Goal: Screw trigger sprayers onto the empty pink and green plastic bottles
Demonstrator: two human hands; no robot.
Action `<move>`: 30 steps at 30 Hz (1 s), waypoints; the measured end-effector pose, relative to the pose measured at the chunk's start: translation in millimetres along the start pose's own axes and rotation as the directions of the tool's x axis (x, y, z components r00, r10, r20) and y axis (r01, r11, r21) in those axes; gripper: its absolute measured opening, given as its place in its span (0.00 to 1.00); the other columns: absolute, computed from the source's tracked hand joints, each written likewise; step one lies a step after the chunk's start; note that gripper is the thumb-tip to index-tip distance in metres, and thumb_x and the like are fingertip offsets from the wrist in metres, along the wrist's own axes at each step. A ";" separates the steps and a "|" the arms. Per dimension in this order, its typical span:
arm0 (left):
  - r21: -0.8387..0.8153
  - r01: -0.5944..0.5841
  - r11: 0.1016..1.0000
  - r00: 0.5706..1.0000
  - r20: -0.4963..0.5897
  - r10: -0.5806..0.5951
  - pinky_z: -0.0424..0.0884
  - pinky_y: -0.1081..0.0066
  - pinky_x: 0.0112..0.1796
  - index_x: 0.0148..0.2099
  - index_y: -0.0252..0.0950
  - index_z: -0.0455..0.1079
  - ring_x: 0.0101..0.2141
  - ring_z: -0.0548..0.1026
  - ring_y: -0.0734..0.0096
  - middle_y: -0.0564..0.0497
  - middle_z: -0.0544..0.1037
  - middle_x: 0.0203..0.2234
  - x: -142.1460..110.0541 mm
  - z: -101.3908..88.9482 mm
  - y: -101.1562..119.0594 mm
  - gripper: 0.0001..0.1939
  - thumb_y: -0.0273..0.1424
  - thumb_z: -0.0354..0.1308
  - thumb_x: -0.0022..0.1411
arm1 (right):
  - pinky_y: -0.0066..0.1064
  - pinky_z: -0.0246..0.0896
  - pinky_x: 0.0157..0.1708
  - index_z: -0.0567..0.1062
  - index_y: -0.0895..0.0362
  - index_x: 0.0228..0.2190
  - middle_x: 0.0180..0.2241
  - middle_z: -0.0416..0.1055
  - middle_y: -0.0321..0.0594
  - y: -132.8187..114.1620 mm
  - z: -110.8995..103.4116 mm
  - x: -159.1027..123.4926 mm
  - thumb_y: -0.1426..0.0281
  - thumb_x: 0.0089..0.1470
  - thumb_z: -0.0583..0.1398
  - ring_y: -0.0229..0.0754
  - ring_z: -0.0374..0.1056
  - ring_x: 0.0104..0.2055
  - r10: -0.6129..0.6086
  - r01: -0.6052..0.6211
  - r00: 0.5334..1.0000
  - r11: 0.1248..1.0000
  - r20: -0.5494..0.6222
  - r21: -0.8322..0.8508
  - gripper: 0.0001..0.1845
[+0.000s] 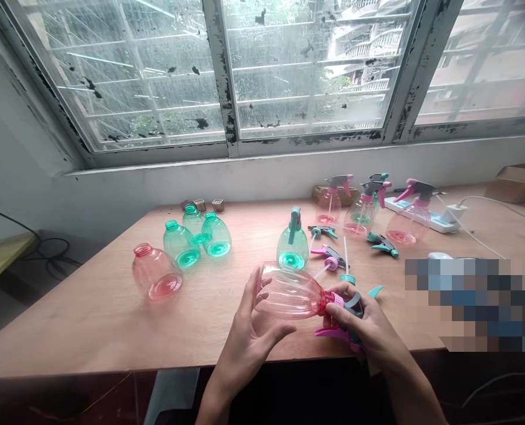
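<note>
A clear pink bottle (289, 292) lies sideways in the air above the near part of the table, its neck to the right. My right hand (364, 324) is closed round the grey and pink trigger spray head (354, 307), with thumb and fingers at the pink collar on the bottle's neck. My left hand (253, 330) is at the bottle's base; its fingertips show through the clear plastic, while the thumb stands apart below. Just beyond the bottle stands a green spray bottle (292, 245). Loose spray heads, such as a pink and grey one (331, 258), lie near my right hand.
Left on the table (98, 319) stand a headless pink bottle (156, 274) and several green ones, including one (180, 245). Assembled spray bottles, one pink (408, 221), stand at the back right beside a white power strip (430, 217). A cardboard box (517, 186) sits farther right.
</note>
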State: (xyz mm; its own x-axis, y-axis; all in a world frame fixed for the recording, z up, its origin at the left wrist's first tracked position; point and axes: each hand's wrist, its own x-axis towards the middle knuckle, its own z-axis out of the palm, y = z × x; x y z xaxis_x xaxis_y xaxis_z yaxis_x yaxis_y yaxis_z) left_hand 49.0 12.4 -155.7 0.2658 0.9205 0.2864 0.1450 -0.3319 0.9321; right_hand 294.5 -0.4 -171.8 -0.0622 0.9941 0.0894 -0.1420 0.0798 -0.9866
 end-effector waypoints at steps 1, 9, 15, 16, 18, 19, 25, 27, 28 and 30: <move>-0.015 0.013 1.000 1.000 -0.001 -0.013 0.57 0.49 0.67 0.75 0.52 0.46 0.67 0.63 0.48 0.45 0.64 0.68 0.0 -0.4 0.8 0.48 0.43 0.69 0.62 | 0.28 0.73 0.33 0.77 0.56 0.38 0.28 0.80 0.38 0.0 -0.1 -0.4 0.56 0.55 0.72 0.42 0.75 0.31 0.002 -0.002 1.000 1.000 0.007 -0.017 0.18; -0.059 0.050 0.997 0.999 -0.009 -0.051 0.61 0.51 0.65 0.74 0.52 0.51 0.67 0.64 0.47 0.45 0.64 0.67 1.5 -1.1 0.3 0.45 0.43 0.70 0.62 | 0.29 0.72 0.33 0.77 0.56 0.38 0.28 0.80 0.39 -0.7 -1.5 0.5 0.56 0.56 0.71 0.42 0.75 0.31 0.019 -0.017 0.999 0.999 0.049 -0.043 0.19; 0.006 -0.010 1.000 1.000 -0.014 0.010 0.64 0.52 0.63 0.74 0.60 0.48 0.66 0.66 0.51 0.49 0.62 0.69 2.0 0.9 -3.0 0.41 0.41 0.65 0.67 | 0.30 0.73 0.33 0.76 0.57 0.39 0.30 0.79 0.40 -0.3 1.9 2.0 0.55 0.57 0.70 0.42 0.74 0.32 0.022 -0.021 1.000 0.997 -0.004 0.076 0.20; 0.004 -0.011 1.000 1.000 -0.006 0.011 0.64 0.52 0.63 0.74 0.60 0.47 0.65 0.66 0.51 0.49 0.63 0.68 1.7 0.9 -3.8 0.41 0.41 0.65 0.67 | 0.30 0.73 0.32 0.76 0.57 0.39 0.30 0.78 0.40 0.4 2.4 1.9 0.54 0.56 0.71 0.42 0.73 0.31 0.025 -0.024 1.000 0.997 -0.006 0.077 0.20; 0.005 -0.010 1.000 1.000 0.009 0.010 0.63 0.51 0.64 0.75 0.58 0.45 0.66 0.65 0.50 0.47 0.63 0.68 0.9 0.6 -4.5 0.43 0.42 0.65 0.67 | 0.29 0.72 0.30 0.75 0.57 0.38 0.26 0.77 0.38 1.6 3.2 1.4 0.54 0.55 0.72 0.40 0.70 0.28 0.026 -0.024 0.999 0.997 -0.020 0.077 0.21; 0.007 -0.010 1.000 1.000 0.018 0.010 0.62 0.50 0.65 0.75 0.57 0.44 0.67 0.64 0.49 0.46 0.63 0.69 0.5 0.4 -4.3 0.44 0.42 0.65 0.66 | 0.29 0.72 0.29 0.75 0.56 0.37 0.25 0.76 0.36 1.9 3.5 1.0 0.54 0.53 0.72 0.40 0.69 0.27 0.026 -0.024 0.999 0.996 -0.033 0.083 0.22; -0.047 0.023 0.999 1.000 0.012 -0.023 0.59 0.48 0.66 0.76 0.48 0.44 0.69 0.59 0.44 0.41 0.58 0.71 0.6 0.5 2.6 0.48 0.46 0.66 0.64 | 0.31 0.74 0.29 0.76 0.56 0.36 0.25 0.77 0.38 -1.7 3.4 -0.4 0.56 0.51 0.74 0.41 0.71 0.28 0.042 -0.042 0.999 0.997 -0.006 0.061 0.21; -0.047 0.047 0.998 0.999 -0.002 -0.047 0.62 0.48 0.64 0.75 0.48 0.49 0.67 0.63 0.44 0.41 0.61 0.69 1.7 1.0 4.4 0.45 0.46 0.67 0.63 | 0.31 0.74 0.30 0.76 0.56 0.36 0.26 0.77 0.38 -2.4 2.7 -0.2 0.56 0.51 0.74 0.42 0.72 0.28 0.041 -0.041 0.999 0.998 -0.001 0.044 0.21; -0.037 0.051 0.998 0.999 -0.006 -0.051 0.63 0.49 0.64 0.74 0.48 0.50 0.66 0.64 0.44 0.42 0.61 0.69 2.2 1.2 4.7 0.44 0.45 0.67 0.63 | 0.32 0.74 0.30 0.76 0.56 0.36 0.26 0.76 0.38 -2.3 2.5 -0.2 0.56 0.51 0.74 0.42 0.72 0.28 0.038 -0.037 0.999 0.998 -0.007 0.045 0.20; -0.006 0.038 0.999 0.999 -0.012 -0.038 0.64 0.52 0.64 0.74 0.49 0.52 0.67 0.63 0.46 0.45 0.59 0.70 2.9 1.4 3.8 0.43 0.44 0.68 0.63 | 0.33 0.75 0.31 0.76 0.56 0.36 0.25 0.76 0.37 -1.9 2.3 -0.1 0.55 0.52 0.73 0.42 0.71 0.28 0.024 -0.023 1.000 0.998 -0.017 0.059 0.20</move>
State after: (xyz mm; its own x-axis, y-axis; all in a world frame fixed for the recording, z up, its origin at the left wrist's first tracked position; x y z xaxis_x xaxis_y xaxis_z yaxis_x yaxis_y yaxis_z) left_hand 51.7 13.5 -151.6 0.2485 0.9348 0.2539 0.1492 -0.2959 0.9435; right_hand 292.5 -0.8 -169.7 -0.0489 0.9968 0.0632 -0.1988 0.0523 -0.9786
